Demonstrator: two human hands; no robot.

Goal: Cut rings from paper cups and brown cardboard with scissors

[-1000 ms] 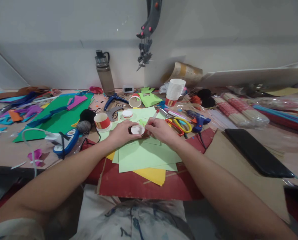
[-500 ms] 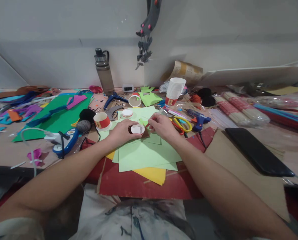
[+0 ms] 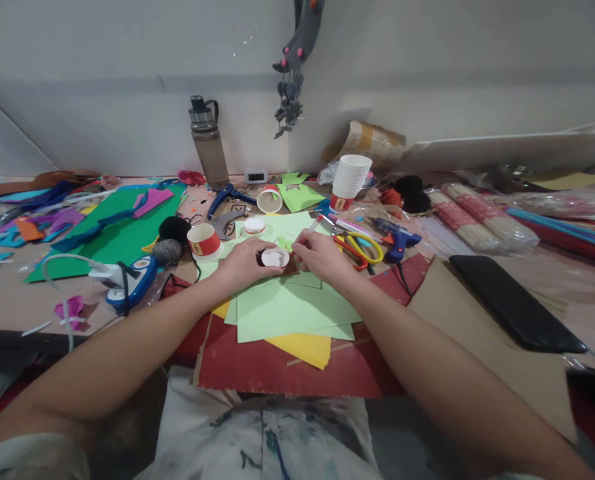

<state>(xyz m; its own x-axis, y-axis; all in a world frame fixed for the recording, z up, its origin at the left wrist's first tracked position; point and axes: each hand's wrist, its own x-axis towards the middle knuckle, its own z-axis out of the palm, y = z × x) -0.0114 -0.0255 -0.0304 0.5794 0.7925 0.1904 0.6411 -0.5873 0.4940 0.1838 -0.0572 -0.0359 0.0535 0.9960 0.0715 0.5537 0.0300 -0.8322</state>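
Note:
My left hand [image 3: 246, 265] curls its thumb and fingers around a small round white piece [image 3: 274, 258], which looks like the cut bottom of a paper cup, and holds it down on light green paper sheets [image 3: 287, 313]. A slim pen [image 3: 314, 225] with a white barrel is pinched in my right hand [image 3: 318, 252], its lower end close to the round piece's right edge. Just behind lies another white round piece [image 3: 254, 225]. To the left stands a cut red-and-white paper cup [image 3: 204, 241]. A bright green paper scrap [image 3: 281, 242] shows between my hands.
Yellow-handled scissors [image 3: 370, 247] and a blue glue gun [image 3: 397, 240] lie to the right, near a stack of paper cups [image 3: 352, 177]. A black power bank or phone [image 3: 517, 303] rests on cardboard. At the back stands a water bottle [image 3: 210, 147]. Green sheets [image 3: 102, 233] cover the left.
My right hand has turned slightly, so the pen's upper end now stands more to the left and closer in. My left hand still holds the round piece in the same place.

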